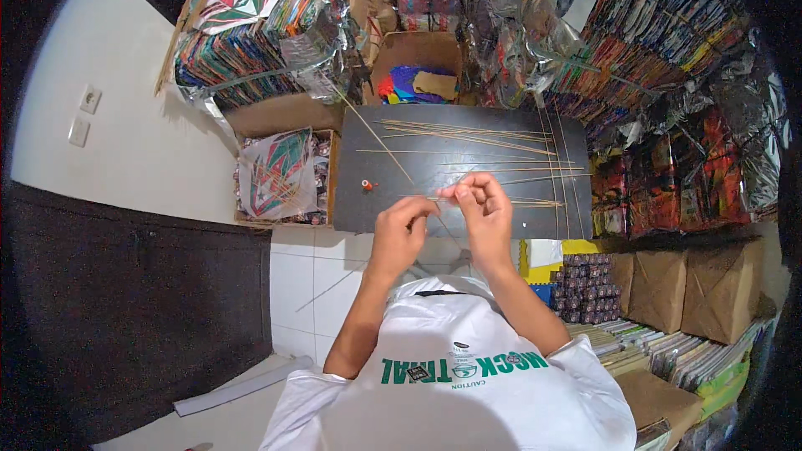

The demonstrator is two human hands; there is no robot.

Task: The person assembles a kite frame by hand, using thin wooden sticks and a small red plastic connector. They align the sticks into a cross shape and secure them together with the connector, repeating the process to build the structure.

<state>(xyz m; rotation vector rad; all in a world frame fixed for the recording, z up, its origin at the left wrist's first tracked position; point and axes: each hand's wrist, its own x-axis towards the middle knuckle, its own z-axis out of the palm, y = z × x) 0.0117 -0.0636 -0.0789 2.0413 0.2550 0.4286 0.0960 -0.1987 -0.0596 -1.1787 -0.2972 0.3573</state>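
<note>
Over the near edge of the dark table (476, 129), my two hands are close together. My left hand (403, 232) is closed, its fingertips pinching thin bamboo sticks where they cross. One long bamboo stick (376, 135) slants from the far left down to these fingers. My right hand (486, 210) is closed too, thumb against forefinger just right of the left fingertips. What lies in that pinch is too fine to make out. A small orange spool (366, 186) stands on the tabletop left of my hands.
Several loose bamboo sticks (476, 135) lie across the table, with a few crossing its right side. A box (280, 171) holding a patterned kite-like sheet stands to the left. Behind the table is a cardboard box (418, 50) with coloured pieces. Wrapped stacks (652, 42) crowd the right.
</note>
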